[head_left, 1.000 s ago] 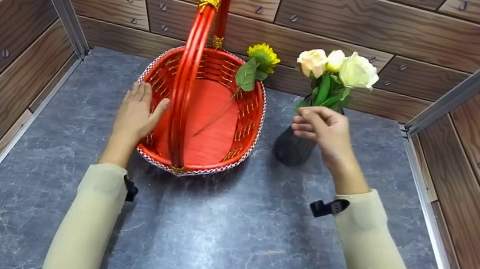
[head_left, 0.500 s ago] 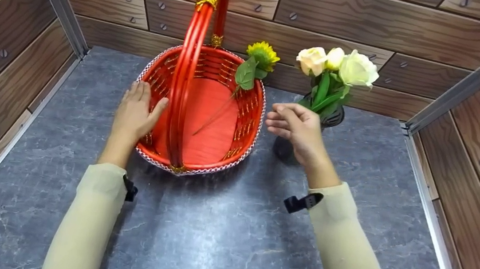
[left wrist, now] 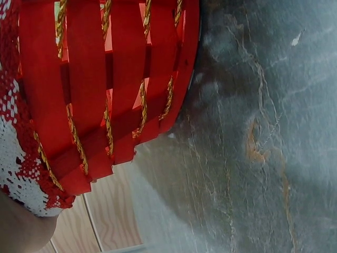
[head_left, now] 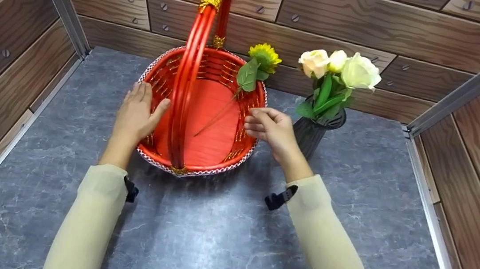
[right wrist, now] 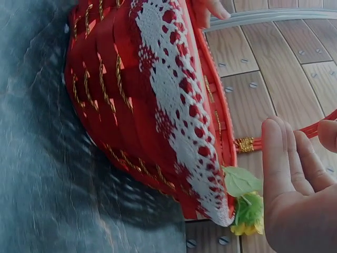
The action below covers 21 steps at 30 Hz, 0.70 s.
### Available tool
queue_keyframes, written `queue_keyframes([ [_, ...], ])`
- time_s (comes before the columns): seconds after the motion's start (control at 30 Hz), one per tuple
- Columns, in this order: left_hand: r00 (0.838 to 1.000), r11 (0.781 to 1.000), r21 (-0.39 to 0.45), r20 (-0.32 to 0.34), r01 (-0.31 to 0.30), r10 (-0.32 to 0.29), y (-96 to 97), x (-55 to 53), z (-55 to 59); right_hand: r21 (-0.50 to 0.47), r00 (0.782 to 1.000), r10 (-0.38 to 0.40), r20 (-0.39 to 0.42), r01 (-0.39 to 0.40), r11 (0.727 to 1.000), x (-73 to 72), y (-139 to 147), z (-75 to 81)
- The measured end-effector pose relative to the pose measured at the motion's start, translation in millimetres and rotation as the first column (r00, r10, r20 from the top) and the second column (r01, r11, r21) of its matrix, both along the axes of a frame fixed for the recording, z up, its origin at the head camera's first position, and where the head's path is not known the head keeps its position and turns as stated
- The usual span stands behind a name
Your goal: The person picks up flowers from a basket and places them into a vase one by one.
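Note:
A red woven basket [head_left: 215, 154] with a tall arched handle stands on the table. My left hand [head_left: 135, 110] rests on its left rim, fingers straight and thumb spread toward the inside. Over the right rim hovers my right hand [head_left: 271, 131], its fingers loosely bent and nothing between them; in the right wrist view the thumb stands apart from the fingers. A yellow sunflower [head_left: 265, 58] leans on the basket's back right rim, its thin stem slanting down inside. White crochet lace [right wrist: 176, 105] trims the basket's outer side.
Just right of the basket, a dark ribbed vase [head_left: 311, 135] holds pale roses [head_left: 359, 71] with green leaves. Wood-patterned walls [head_left: 346, 18] with metal corner strips enclose the grey marbled table [head_left: 207, 238] at the back and both sides.
My right hand has moved left, from in front of the vase to above the basket's right rim. The left hand and the sunflower have stayed in place.

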<state>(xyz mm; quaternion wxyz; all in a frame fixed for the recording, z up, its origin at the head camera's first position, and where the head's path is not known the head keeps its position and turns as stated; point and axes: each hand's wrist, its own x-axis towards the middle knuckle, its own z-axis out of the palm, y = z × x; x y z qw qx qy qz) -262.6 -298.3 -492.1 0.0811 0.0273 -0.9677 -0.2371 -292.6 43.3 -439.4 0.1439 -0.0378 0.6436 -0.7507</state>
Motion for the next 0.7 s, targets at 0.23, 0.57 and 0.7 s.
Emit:
queue_keyframes([
  [0.23,1.0,1.0,0.003,0.014,0.001,-0.001,-0.9,0.5,0.3,-0.041,0.997,0.003,0.076,0.0,0.999,-6.4,-19,-4.1],
  [0.57,1.0,1.0,0.008,0.01,0.0,0.0,0.1,0.0,0.6,-0.134,0.991,0.011,0.133,0.007,0.991,-9.6,-38,-15.6],
  [0.7,1.0,1.0,0.006,0.001,-0.001,0.001,0.2,0.8,-0.1,-0.14,0.991,0.006,0.133,0.013,0.99,-9.7,-43,-18.1],
])
